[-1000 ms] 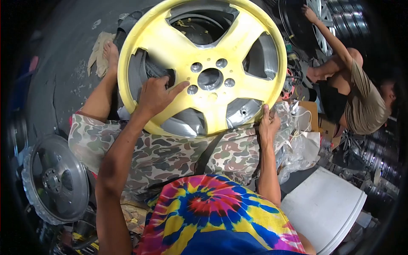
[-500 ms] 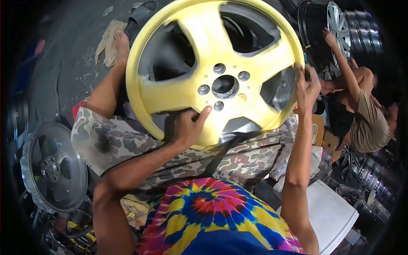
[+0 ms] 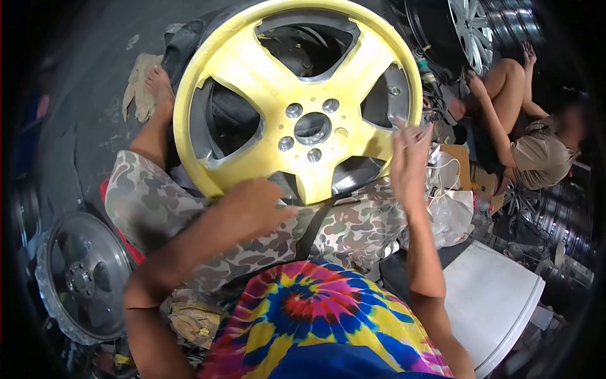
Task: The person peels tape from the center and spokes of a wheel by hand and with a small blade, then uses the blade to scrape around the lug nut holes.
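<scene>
A yellow-coated five-spoke wheel rim [image 3: 252,165] leans over my lap, its face toward me and its centre bore open. Dark gaps show between its spokes. My left hand [image 3: 249,205] is at the rim's lower left edge, its fingers smeared by motion. At the right edge is my right hand [image 3: 410,161], fingers stretched upward and apart beside the rim, slightly blurred. Camouflage trousers [image 3: 353,230] cover my legs beneath the wheel.
A grey wheel [image 3: 82,278] stands at the left. On the right, a person [image 3: 536,151] sits near a silver multi-spoke wheel [image 3: 470,35] and stacked dark rims [image 3: 514,28]. A white panel [image 3: 489,303] lies lower right, near plastic bags [image 3: 451,218]. A cloth [image 3: 140,88] lies by my foot.
The yellow wheel has turned counterclockwise and sits further left in view. My left hand has shifted down-left from the spoke, my right hand down-left along the edge. The other person's arm has come down.
</scene>
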Motion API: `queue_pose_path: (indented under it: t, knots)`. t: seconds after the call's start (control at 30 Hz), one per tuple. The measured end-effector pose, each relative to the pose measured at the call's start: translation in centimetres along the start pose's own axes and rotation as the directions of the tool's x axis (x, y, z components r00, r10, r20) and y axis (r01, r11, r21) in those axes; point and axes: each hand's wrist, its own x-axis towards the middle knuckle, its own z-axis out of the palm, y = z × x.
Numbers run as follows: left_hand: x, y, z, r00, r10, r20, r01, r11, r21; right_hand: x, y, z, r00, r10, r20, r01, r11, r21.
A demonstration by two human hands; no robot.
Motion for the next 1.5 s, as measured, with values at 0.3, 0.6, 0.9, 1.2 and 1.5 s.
queue_pose_path:
  t: [0.3,0.6,0.9,1.2,1.5]
  knots:
    - [-1.7,-2.5,-11.3,0.477,0.135,-0.868,-0.11,0.99,0.094,-5.2,-5.8,5.7,0.981,0.188,0.046,-0.193,0.958,0.213]
    - [-2.6,-2.3,-9.6,0.564,0.077,-0.822,-0.188,0.981,-0.037,-4.0,-5.5,7.9,0.967,0.253,-0.002,-0.241,0.924,0.297]
    - [-2.5,-2.0,-8.9,0.51,0.169,-0.843,-0.272,0.962,0.028,-3.9,-5.6,7.9,0.973,0.231,0.01,-0.223,0.929,0.296]
    - [-3.6,-1.6,-9.1,0.628,0.1,-0.772,-0.145,0.989,0.01,-3.2,-5.4,7.5,0.993,0.115,-0.008,-0.113,0.986,0.12]
    - [-4.1,-2.2,-8.8,0.645,0.086,-0.759,-0.141,0.99,-0.008,-4.1,-4.1,7.3,1.0,-0.02,-0.024,0.021,0.999,0.028]
